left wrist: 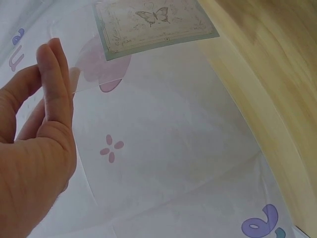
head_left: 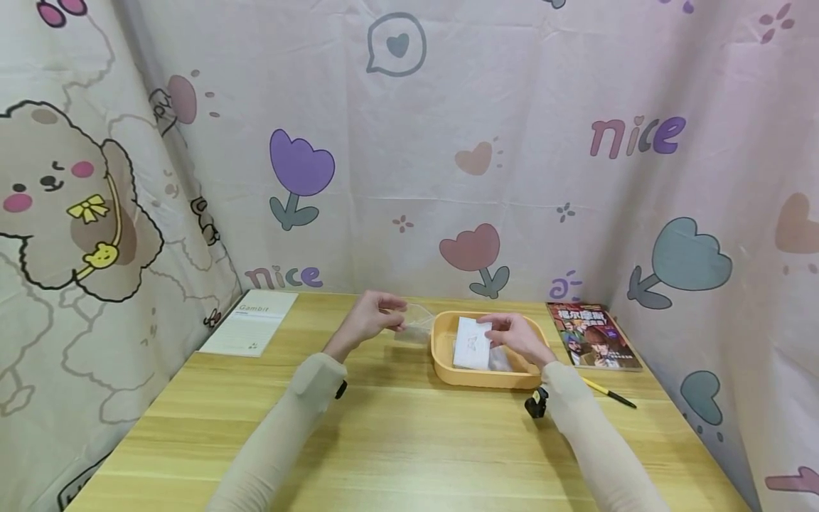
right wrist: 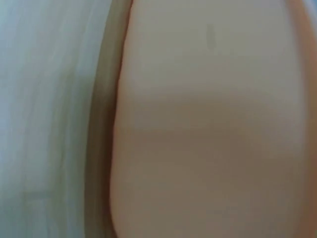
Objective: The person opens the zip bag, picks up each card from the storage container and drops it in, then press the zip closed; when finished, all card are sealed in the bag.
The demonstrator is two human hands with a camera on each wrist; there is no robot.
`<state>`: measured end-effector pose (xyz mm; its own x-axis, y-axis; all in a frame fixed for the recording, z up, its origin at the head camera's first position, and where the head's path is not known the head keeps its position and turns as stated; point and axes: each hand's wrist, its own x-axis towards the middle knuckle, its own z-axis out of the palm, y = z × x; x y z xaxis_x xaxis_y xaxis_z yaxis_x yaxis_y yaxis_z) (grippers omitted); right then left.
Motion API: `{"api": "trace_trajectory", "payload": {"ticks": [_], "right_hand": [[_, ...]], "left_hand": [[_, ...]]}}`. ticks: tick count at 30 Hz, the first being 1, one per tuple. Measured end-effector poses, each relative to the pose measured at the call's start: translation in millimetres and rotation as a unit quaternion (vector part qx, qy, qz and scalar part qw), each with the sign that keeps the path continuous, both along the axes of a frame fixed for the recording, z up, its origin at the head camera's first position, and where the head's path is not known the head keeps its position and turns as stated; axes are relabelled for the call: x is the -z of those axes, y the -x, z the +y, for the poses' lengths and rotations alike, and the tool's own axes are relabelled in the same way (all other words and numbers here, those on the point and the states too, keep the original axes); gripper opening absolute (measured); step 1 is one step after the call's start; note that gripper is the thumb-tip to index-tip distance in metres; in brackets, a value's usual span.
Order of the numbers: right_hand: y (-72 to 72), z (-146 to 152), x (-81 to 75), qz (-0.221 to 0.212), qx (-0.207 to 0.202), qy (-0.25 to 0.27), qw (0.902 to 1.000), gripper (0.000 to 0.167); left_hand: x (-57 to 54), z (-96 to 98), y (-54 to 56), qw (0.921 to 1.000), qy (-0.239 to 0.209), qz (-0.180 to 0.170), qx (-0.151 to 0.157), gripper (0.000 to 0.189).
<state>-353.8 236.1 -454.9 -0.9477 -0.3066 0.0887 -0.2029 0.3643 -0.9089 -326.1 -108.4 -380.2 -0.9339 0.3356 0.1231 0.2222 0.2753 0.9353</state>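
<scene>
Left hand [head_left: 374,318] pinching a clear plastic sleeve [head_left: 412,333] by its edge, just left of the yellow tray [head_left: 486,380]. Right hand [head_left: 518,337] over the tray, thumb and fingers gripping a white butterfly card [head_left: 470,347]. Card's tilted up within the tray outline; from here I can't tell if it touches the bottom. Some clear plastic [head_left: 500,360] in the tray beside it. Table [head_left: 384,448] also has a Gambit notepad [head_left: 249,323] far left, magazine [head_left: 595,338] right of tray, yellow-and-black pen [head_left: 611,393] nearer the person.
</scene>
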Motion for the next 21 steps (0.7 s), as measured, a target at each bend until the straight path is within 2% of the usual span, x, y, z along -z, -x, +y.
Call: {"api": "trace_trajectory", "payload": {"ticks": [10,16,21], "right_hand": [[-6.8,-10.9,-13.8,0.025,0.01,0.046,0.9986,0.034],[-11.2,-17.1,-21.0,0.041,0.01,0.099,0.9942,0.039],[-14.8,-23.4,-28.5,0.067,0.011,0.117,0.9908,0.045]], "left_hand": [[-0.9,-2.5,1.6,0.9999,0.002,0.001,0.011,0.039],[-3.4,-2.5,0.4,0.9999,0.006,-0.005,0.009,0.039],[-2.8,-2.4,0.2,1.0,0.003,-0.006,0.004,0.037]]}}
